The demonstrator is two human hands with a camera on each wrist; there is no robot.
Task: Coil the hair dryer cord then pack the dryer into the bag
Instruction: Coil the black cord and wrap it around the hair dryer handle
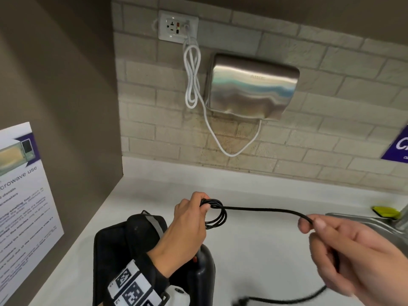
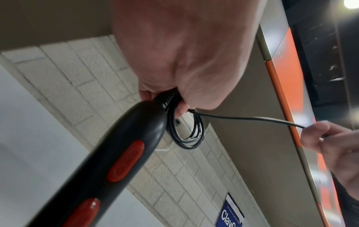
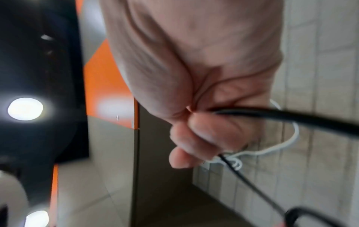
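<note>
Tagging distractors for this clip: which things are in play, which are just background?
In play: left hand holding coiled black cord; right hand pinching it; hair dryer; black bag.

Background: wall hand dryer, white cable, outlet, microwave notice, sink.

Head view looks down on the countertop (image 1: 265,250); both wrist views, close up, face the tiled wall (image 2: 93,86).

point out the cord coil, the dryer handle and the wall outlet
cord coil (image 1: 217,215): head view, right side of loops
dryer handle (image 2: 124,147): left wrist view, black grip by upper red button
wall outlet (image 1: 171,26): head view, left socket face
</note>
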